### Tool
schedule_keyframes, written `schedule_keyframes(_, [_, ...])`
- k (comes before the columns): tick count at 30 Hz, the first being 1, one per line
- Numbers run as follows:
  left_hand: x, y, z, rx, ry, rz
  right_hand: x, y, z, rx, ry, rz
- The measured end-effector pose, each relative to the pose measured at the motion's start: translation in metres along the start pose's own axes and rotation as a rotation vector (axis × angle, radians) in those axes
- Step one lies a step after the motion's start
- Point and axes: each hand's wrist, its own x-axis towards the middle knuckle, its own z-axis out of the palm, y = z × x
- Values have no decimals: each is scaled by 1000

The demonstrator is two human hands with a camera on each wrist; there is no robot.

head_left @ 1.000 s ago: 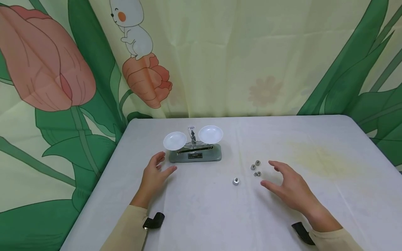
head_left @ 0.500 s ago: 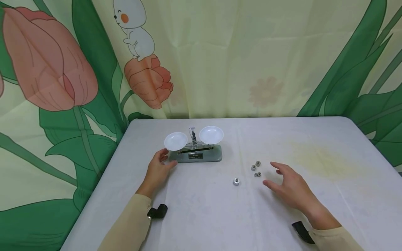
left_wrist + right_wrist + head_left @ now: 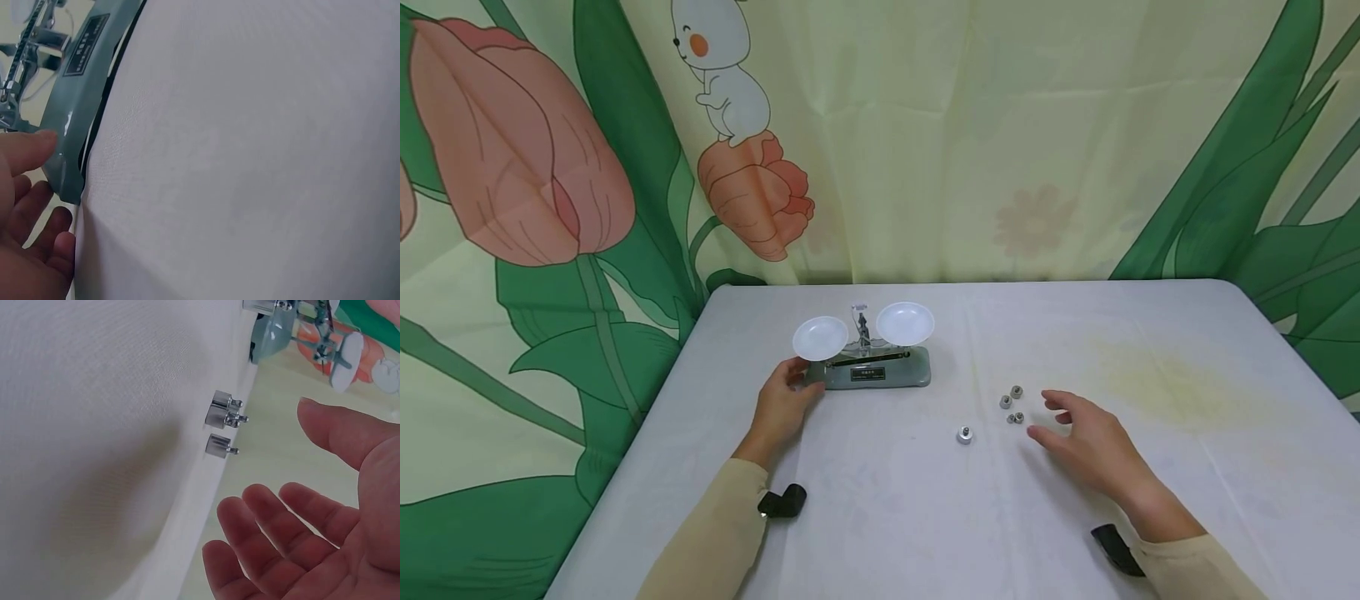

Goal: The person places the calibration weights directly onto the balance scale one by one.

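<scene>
A small balance scale point(image 3: 891, 377) with a grey-green base stands toward the back of the table, its left pan point(image 3: 820, 339) lower in the picture than its right pan point(image 3: 906, 323). My left hand point(image 3: 778, 414) grips the left end of the base. In the left wrist view the thumb point(image 3: 34, 150) lies on the base point(image 3: 75, 115) while fingers curl at its end. To the right, my right hand point(image 3: 1097, 446) hovers with fingers spread and loosely bent, holding nothing. Just left of it are several small metal weights point(image 3: 1005, 402), and a larger weight point(image 3: 965, 435) stands apart, nearer the front.
A white cloth covers the table point(image 3: 887, 517), with a yellowish stain point(image 3: 1180, 387) at the right. Behind the far edge hangs a curtain point(image 3: 940, 167) printed with plants and an animal. A black wrist device point(image 3: 784, 502) sits on the left sleeve.
My left hand has moved forward and right to the scale's left end and taken hold of it. The right hand has barely shifted; the weights stay in place.
</scene>
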Motion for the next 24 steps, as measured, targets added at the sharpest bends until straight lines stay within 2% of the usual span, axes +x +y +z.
schedule_keyframes(13, [-2,-3,5,70,45,73,6,-6,2,4,-13,16])
schedule_keyframes(24, [0,0,9,87,75,42,18,-5,8,-15,-32,23])
